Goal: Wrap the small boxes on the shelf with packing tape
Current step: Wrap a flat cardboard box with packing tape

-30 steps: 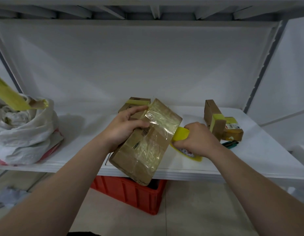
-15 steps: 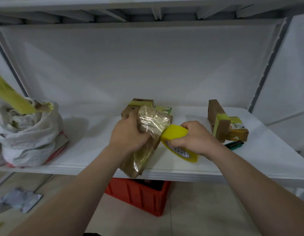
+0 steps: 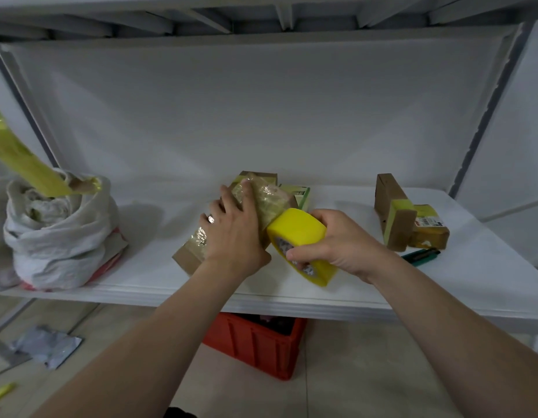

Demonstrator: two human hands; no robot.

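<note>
A flat cardboard box (image 3: 190,251) covered in clear tape lies on the white shelf (image 3: 171,276) in the middle. My left hand (image 3: 234,233) lies on top of it with spread fingers, pressing the tape down. My right hand (image 3: 337,242) grips a yellow roll of packing tape (image 3: 297,233) just right of the box, its tape running onto the box. Behind the box stand another small box (image 3: 261,175) and a green-edged one (image 3: 300,193). Two taped boxes (image 3: 394,212) lie at the right.
A white sack (image 3: 56,233) with a yellow-taped tube (image 3: 23,167) stands at the shelf's left. A green and black pen (image 3: 421,255) lies by the right boxes. An orange crate (image 3: 255,345) sits on the floor under the shelf. Grey packets (image 3: 47,348) lie on the floor at left.
The box has been turned and laid flat on the shelf. My left hand moved from gripping its edge to pressing on top. The tape roll rose beside the box.
</note>
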